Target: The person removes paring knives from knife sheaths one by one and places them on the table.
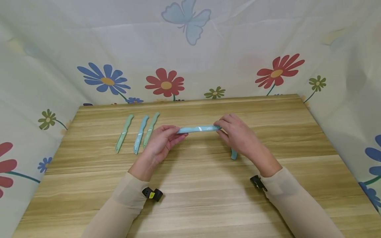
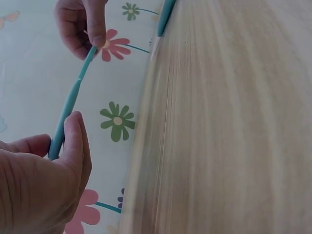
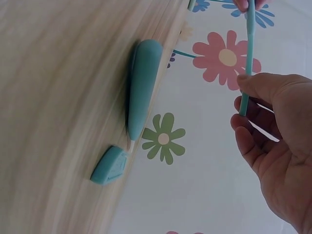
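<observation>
A light-blue sheathed knife point(image 1: 199, 129) is held level above the table, stretched between both hands. My left hand point(image 1: 160, 142) pinches the handle end between thumb and fingers. At the other end, my right hand point(image 1: 238, 135) pinches the tip of the covered blade. Seen edge-on in the left wrist view, the knife point(image 2: 68, 107) looks thin, its blade cover on. Below my right hand, a teal handle point(image 3: 145, 83) lies on the table beside a small teal piece point(image 3: 109, 165); whether the two are joined I cannot tell. In the head view the right hand hides most of them.
To the left on the wooden table point(image 1: 190, 198) lie a green sheathed knife point(image 1: 124, 134), a blue one point(image 1: 141, 135) and another green one point(image 1: 151, 129), roughly parallel. The left hand is close to the last. A flowered curtain point(image 1: 119, 43) surrounds the table's back and sides.
</observation>
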The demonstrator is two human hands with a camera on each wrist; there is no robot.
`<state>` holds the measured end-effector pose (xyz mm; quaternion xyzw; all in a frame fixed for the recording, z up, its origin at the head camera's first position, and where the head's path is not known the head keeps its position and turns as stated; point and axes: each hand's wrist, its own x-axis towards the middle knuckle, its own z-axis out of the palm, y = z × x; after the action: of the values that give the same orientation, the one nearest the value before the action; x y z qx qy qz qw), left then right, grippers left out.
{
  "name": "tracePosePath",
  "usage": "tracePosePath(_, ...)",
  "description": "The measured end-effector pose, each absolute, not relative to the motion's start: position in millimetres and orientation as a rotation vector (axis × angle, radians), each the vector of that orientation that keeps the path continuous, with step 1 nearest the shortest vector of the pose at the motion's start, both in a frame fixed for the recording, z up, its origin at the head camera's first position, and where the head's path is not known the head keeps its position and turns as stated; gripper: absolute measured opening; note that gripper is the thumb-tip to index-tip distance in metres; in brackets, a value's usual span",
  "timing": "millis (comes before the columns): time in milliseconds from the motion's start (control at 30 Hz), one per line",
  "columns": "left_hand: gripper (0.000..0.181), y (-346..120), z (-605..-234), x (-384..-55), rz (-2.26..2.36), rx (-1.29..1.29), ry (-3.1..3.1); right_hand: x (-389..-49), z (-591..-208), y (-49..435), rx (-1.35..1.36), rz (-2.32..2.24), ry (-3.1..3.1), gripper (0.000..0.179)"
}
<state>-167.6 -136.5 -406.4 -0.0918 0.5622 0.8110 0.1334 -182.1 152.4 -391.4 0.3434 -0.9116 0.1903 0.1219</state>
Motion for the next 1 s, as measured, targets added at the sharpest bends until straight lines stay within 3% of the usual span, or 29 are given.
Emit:
tracePosePath(300,0.047,-136,-405,-166,2.104,-0.080,2.264,-182,-390,153,0.996,0.557,-2.657,0.024)
tracePosePath(600,0.059,-127,-400,-164,1.014,0.528,3.204,-182,-390,152,0.999,0.543,-2.652,0.023)
tracePosePath(800,0.057,-113,-395,-165,0.473,0.742,3.323,-182,-390,151,0.999,0.540,-2.644,0.024)
tracePosePath(1000,0.051,-99,-391,-165,0.328,0.808,3.347,-182,-391,153,1.004,0.546,-2.632,0.025)
